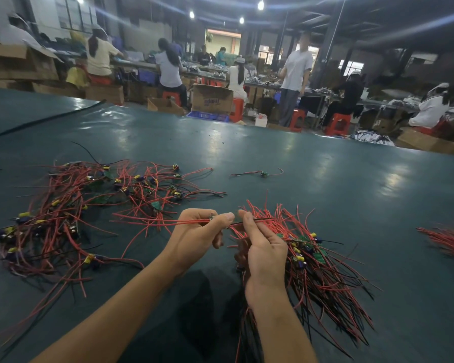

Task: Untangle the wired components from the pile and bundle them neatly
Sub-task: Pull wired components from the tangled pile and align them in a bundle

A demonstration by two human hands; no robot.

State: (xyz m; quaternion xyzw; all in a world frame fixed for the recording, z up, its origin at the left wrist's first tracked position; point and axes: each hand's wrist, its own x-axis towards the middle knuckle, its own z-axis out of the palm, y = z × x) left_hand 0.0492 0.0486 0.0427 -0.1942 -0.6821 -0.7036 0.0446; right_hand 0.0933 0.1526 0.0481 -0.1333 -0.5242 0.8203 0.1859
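Now | left hand (194, 231), right hand (265, 247) pinch wired component (155, 221) | long axis left-right

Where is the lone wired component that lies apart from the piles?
Head view: the lone component lies on the green table, beyond the left hand, just right of the tangled pile.

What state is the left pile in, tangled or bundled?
Tangled: the left pile sprawls loose over the table, wires crossing every way.

Green-covered worktable (273, 153); cardboard boxes (211, 100) and red stools (338, 123) set beyond it; workbenches (139, 65) occupied by seated workers (169, 68); ceiling lamps (260, 5) lit; far doorway (222, 40) brightly lit.
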